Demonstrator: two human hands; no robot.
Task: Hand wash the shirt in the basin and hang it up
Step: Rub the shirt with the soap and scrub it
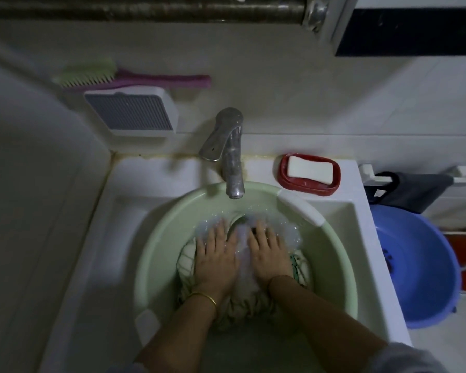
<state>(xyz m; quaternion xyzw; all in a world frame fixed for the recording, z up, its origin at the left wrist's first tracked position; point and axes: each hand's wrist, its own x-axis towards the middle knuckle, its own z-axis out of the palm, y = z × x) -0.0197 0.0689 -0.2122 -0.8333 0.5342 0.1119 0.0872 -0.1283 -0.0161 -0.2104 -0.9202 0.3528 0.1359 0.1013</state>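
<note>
faucet [233,157] overhanging basin [156,238] rear, sides open

A white soap bar [309,169] lay in a red plastic dish [284,175] beside the chrome faucet [230,149]; a blue plastic tub [420,265] stood right of the sink.

Pale shirt [242,302] — wet, bunched, sudsy — lies in the light-green basin [167,238] set in the sink.

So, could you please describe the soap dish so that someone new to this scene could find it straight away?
Start at the white sink with the metal tap at its back edge. Just right of the tap, on the sink's back ledge, sits the soap dish. It is the only red thing on the ledge and holds a white bar of soap.
</note>
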